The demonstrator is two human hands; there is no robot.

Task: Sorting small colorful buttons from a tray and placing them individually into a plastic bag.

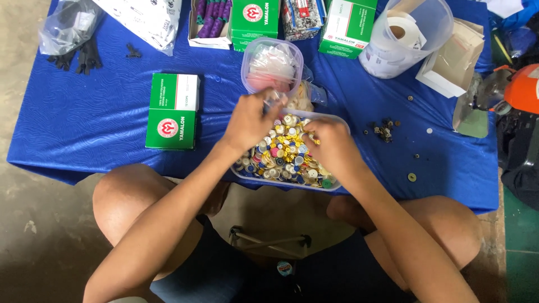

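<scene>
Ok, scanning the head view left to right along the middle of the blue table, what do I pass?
Green and white box → left hand → clear tray of mixed buttons → right hand → small pile of dark buttons.

Left of the button tray (pixel 337 119), bare blue table (pixel 84 123) offers passage up to the green box (pixel 173 111). Behind the tray a clear tub (pixel 272 64) blocks the way — to its right, loose buttons (pixel 383 129) dot an otherwise open stretch.
</scene>
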